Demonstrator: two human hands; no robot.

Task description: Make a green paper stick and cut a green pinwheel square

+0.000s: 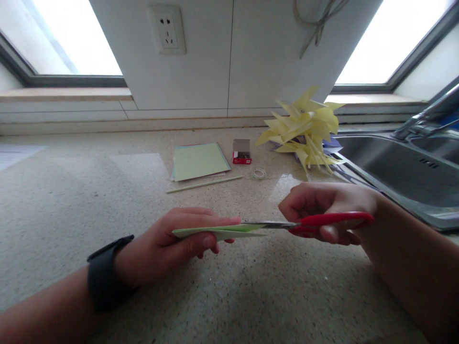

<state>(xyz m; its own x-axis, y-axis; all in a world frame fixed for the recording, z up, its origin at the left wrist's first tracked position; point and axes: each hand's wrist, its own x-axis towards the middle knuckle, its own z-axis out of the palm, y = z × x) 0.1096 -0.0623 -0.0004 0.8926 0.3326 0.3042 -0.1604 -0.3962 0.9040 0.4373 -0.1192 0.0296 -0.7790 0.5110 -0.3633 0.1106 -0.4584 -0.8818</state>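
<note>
My left hand (172, 241), with a black watch on the wrist, pinches a folded pale green paper (218, 231) held flat and edge-on above the counter. My right hand (322, 203) grips red-handled scissors (315, 223). Their metal blades point left and meet the right edge of the folded paper.
On the speckled stone counter (71, 205) lie a stack of green and blue paper sheets (199, 161), a pale stick (204, 184), a small red box (241, 152) and a pile of yellow paper pinwheels (308, 129). A steel sink (394, 167) is at the right. A wall socket (167, 28) is above.
</note>
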